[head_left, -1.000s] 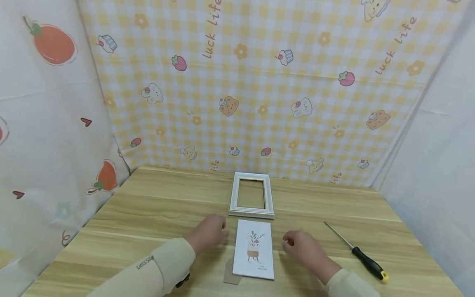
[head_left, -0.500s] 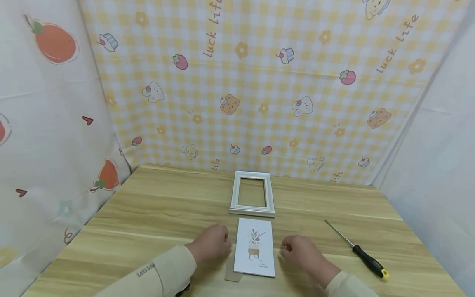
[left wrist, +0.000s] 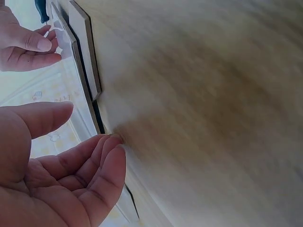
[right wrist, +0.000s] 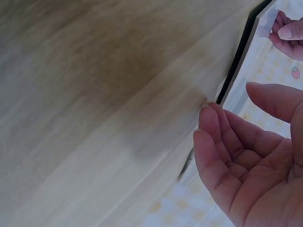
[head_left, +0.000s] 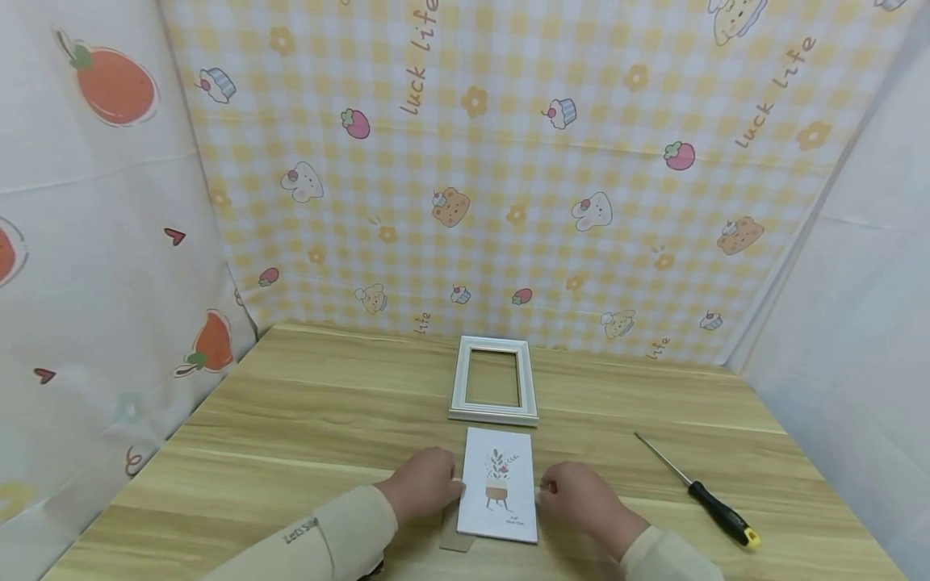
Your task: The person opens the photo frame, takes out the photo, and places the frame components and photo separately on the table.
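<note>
A white card [head_left: 497, 516] printed with a potted plant on legs lies flat, with a brown flap [head_left: 456, 541] showing under its lower left corner. My left hand [head_left: 425, 484] is at the card's left edge, and my right hand [head_left: 579, 500] is at its right edge. In the left wrist view, the loosely bent fingers [left wrist: 102, 182] reach the board's edge while the thumb stands apart from them. The right wrist view shows similarly bent fingers [right wrist: 222, 142] by the opposite edge, thumb also apart. Behind the card lies a white picture frame [head_left: 526, 379] with an open middle.
A screwdriver [head_left: 721, 510] with a black and yellow handle lies to the right on the wooden table [head_left: 327, 387]. Yellow checked cloth [head_left: 508, 161] hangs behind the table, and white cloths [head_left: 94, 282] hang at both sides.
Both hands have moved inward, from beside the card to its left and right edges. The card, frame and screwdriver stay in place.
</note>
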`<state>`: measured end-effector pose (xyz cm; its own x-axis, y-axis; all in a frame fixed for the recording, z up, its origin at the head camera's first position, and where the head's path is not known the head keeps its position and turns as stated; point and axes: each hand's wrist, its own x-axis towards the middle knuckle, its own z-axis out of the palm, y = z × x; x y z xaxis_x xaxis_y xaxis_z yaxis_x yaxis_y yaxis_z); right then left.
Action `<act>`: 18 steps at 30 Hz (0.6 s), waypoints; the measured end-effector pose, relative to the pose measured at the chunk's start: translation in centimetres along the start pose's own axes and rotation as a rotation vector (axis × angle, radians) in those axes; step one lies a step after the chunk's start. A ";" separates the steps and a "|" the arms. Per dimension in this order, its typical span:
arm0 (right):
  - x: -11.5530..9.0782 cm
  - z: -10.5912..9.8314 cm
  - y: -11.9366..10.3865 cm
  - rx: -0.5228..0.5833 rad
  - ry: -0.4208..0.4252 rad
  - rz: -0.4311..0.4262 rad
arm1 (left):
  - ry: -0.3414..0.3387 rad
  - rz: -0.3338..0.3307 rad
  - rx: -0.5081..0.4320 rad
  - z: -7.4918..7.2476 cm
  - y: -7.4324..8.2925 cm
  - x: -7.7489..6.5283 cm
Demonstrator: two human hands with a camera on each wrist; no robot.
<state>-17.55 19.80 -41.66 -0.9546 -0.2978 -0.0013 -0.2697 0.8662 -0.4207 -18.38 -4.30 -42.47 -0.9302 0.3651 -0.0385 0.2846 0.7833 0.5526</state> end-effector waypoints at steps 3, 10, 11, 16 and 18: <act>0.2 0.1 0.0 -0.002 -0.010 0.000 | -0.003 -0.019 0.004 0.1 0.2 0.1; 0.7 0.7 0.0 -0.008 -0.040 0.011 | 0.004 -0.035 0.014 0.5 0.4 0.4; 0.7 0.8 -0.1 -0.007 -0.042 0.011 | 0.006 -0.038 0.011 0.5 0.4 0.4; 0.8 1.0 -0.4 -0.003 -0.039 0.019 | 0.012 -0.071 -0.038 0.6 1.1 0.4; 0.8 1.1 -0.4 -0.007 -0.034 0.022 | 0.009 -0.084 -0.055 0.6 1.4 0.4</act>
<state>-18.08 18.79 -42.46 -0.9555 -0.2923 -0.0410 -0.2499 0.8752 -0.4143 -18.24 -2.74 -42.24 -0.9524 0.2945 -0.0791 0.1927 0.7823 0.5924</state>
